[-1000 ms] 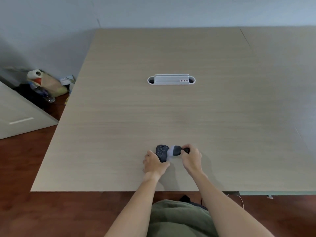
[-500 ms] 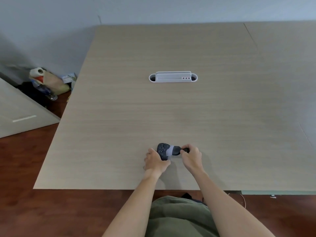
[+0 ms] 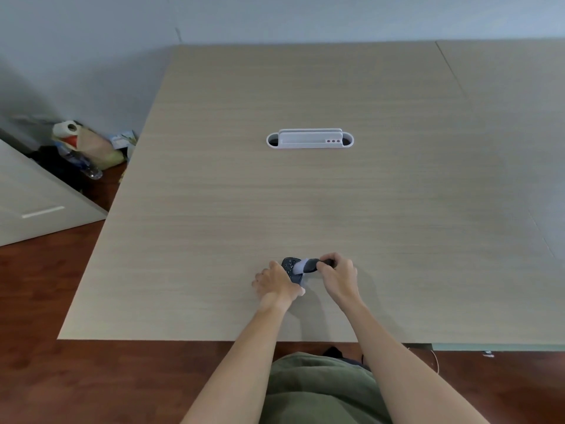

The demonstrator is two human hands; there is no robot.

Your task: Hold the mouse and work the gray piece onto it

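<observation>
1. Lay near the front edge of the pale wood-grain worktop (image 3: 305, 194), roughly at its middle: a small dark speckled object (image 3: 289, 266), with a dark-and-light-grey piece (image 3: 307, 265) set across its right side.
2. Rested on the left and near side of the dark speckled object: the left hand (image 3: 275, 281), fingers curled round it and holding it down against the worktop.
3. Gripped the right end of the dark-and-light-grey piece: the right hand (image 3: 337, 275), fingers and thumb closed round a dark stub, knuckles raised.
4. Stood well apart from both hands, farther back at the worktop's middle: a white oblong holder (image 3: 309, 139) with a rounded opening at each end and three small reddish dots near its right end.
5. Ran toward the back right: a seam (image 3: 452, 73) between this worktop and a second adjoining one.
6. Piled on the floor by the wall, left of the worktop: a paper roll (image 3: 68, 128), a beige bag (image 3: 94, 146), a clear plastic bottle (image 3: 88, 169) and a small printed packet (image 3: 122, 139).
7. Leaned at the far left: a pale panel (image 3: 33, 200) bearing a light strip.
8. Showed below the worktop's front edge: reddish-brown floor (image 3: 61, 377) and an olive-green garment (image 3: 318, 390).
9. Blocked nothing between hands and holder; bare surface only.
10. Could not read any writing or brand; print on the packet too small.
</observation>
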